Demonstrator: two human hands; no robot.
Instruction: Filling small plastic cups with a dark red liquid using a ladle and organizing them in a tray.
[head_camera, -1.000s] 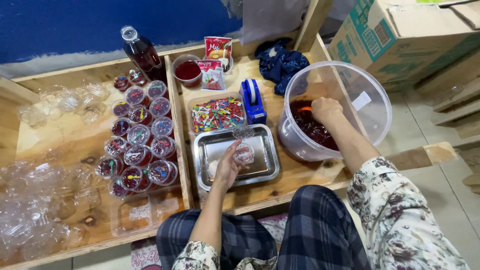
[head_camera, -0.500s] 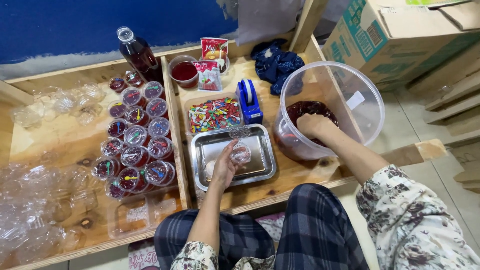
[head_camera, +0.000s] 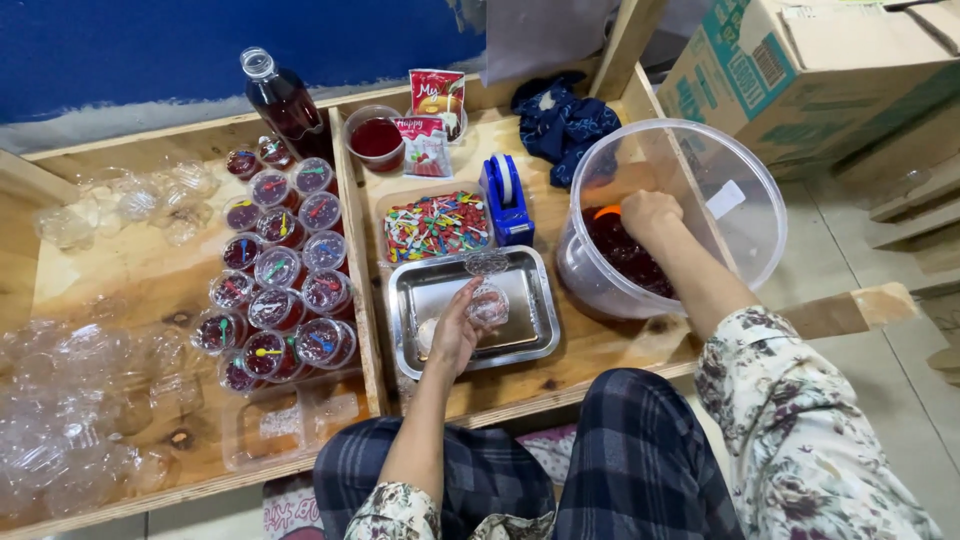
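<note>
The left hand clasps a small clear cup over the steel tray. At two o'clock, the right hand grips what seems an orange scoop in the tub of red jelly — lift it level, pour slowly.

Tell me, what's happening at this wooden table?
A seated person's left hand holds a small clear plastic cup over a shiny metal tray. The right hand reaches into a big clear plastic tub of dark red liquid, gripping something orange. To the left stand rows of lidded filled red cups.
</note>
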